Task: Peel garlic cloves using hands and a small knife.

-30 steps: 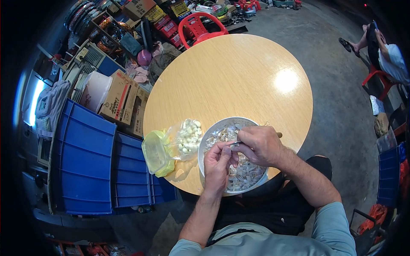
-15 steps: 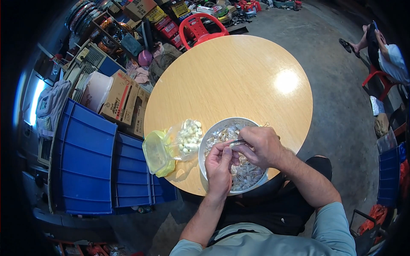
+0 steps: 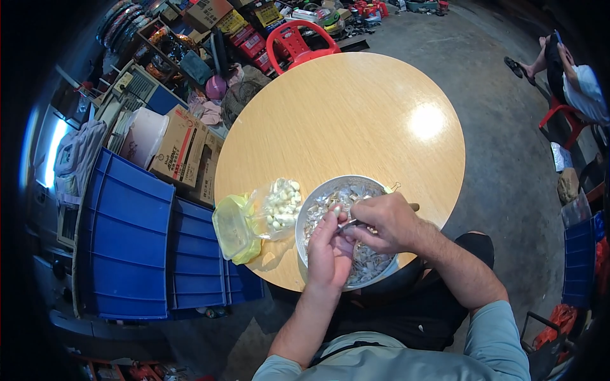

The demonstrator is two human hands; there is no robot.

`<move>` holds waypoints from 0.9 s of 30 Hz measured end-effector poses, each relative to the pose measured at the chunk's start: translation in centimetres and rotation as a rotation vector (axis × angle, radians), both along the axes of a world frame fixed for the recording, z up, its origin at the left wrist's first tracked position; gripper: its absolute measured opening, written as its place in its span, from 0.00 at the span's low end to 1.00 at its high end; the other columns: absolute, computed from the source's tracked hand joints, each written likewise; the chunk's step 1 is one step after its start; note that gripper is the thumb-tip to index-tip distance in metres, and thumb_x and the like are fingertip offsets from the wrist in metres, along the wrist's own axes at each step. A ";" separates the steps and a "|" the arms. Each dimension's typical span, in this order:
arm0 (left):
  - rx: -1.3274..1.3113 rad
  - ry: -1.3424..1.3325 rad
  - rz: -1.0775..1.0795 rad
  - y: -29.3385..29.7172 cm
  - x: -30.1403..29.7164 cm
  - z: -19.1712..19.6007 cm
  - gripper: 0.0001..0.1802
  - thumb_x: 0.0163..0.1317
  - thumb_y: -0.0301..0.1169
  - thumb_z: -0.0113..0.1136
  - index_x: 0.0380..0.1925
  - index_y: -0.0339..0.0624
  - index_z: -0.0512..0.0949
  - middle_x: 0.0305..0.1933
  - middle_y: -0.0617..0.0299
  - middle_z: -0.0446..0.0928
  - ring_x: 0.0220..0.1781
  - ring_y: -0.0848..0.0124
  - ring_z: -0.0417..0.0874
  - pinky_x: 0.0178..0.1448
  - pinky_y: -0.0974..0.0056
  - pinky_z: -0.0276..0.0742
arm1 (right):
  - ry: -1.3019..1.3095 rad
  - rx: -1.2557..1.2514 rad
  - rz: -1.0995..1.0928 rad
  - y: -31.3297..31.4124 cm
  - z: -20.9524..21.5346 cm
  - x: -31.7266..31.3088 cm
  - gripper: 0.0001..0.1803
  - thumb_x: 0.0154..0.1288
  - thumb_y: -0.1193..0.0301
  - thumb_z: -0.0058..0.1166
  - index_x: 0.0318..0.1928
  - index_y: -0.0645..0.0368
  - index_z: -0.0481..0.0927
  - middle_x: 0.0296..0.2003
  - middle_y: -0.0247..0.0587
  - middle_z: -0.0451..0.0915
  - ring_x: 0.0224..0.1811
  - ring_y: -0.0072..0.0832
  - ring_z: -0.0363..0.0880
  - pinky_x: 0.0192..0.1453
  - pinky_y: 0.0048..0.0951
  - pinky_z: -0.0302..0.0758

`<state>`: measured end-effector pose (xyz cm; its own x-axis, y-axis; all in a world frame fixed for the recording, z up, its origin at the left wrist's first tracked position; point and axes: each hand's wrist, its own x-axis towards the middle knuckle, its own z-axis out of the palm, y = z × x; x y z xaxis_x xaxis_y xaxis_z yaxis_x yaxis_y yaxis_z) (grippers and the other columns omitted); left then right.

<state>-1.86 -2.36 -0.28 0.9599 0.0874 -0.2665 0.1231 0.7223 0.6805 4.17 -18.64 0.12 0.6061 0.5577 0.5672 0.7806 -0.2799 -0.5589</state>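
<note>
A white round bowl (image 3: pixel 300 236) near the table's front edge holds many garlic cloves with papery skins (image 3: pixel 363 263). Over it, my left hand (image 3: pixel 329 257) pinches a small pale garlic clove (image 3: pixel 337 209) between thumb and fingers. My right hand (image 3: pixel 391 222) is closed round a small knife (image 3: pixel 349 225), its dark blade against the left fingers and its handle end poking out behind the hand. Left of the bowl lies a clear plastic bag (image 3: pixel 279 208) of peeled white cloves. Beside that sits a clear plastic container (image 3: pixel 231 223) in a yellow bag.
The round wooden table (image 3: pixel 343 114) stretches away in front of me. A metal clip (image 3: pixel 393 188) is at the bowl's far right rim. A red chair (image 3: pixel 298 41) stands at the far side, blue panels (image 3: pixel 127 235) and cardboard boxes (image 3: pixel 181 143) at left. A seated person (image 3: pixel 578 86) is far right.
My left thumb and fingers have tilted upward, bringing the clove into view above the blade. The knife and my right hand have shifted slightly lower.
</note>
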 end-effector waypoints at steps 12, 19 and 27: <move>0.060 -0.064 -0.035 0.8 0.0 -1.0 0.11 0.77 0.35 0.53 0.50 0.40 0.77 0.40 0.66 0.78 0.40 0.78 0.76 0.45 0.70 0.73 | -0.002 -0.007 -0.120 -0.2 -0.2 0.5 0.15 0.59 0.70 0.64 0.40 0.60 0.72 0.28 0.48 0.78 0.33 0.47 0.82 0.35 0.44 0.78; 0.123 -0.063 -0.033 -0.7 -0.3 -0.5 0.08 0.77 0.35 0.52 0.47 0.45 0.77 0.42 0.66 0.80 0.40 0.79 0.76 0.46 0.70 0.72 | -0.005 0.012 -0.108 0.2 0.0 0.2 0.13 0.61 0.69 0.64 0.38 0.60 0.72 0.28 0.47 0.78 0.33 0.46 0.83 0.35 0.44 0.79; -0.058 -0.106 -0.094 -0.7 -0.5 -1.0 0.09 0.79 0.34 0.48 0.48 0.43 0.75 0.44 0.65 0.80 0.39 0.78 0.74 0.46 0.69 0.71 | -0.032 0.039 -0.130 0.3 -0.2 0.2 0.14 0.61 0.67 0.66 0.36 0.59 0.73 0.26 0.45 0.78 0.30 0.43 0.83 0.32 0.42 0.78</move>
<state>-2.31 -3.02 -1.23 0.9861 -0.0164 -0.1656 0.1218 0.7493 0.6510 4.40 -18.30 -0.03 0.6531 0.4532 0.6067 0.7567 -0.3583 -0.5468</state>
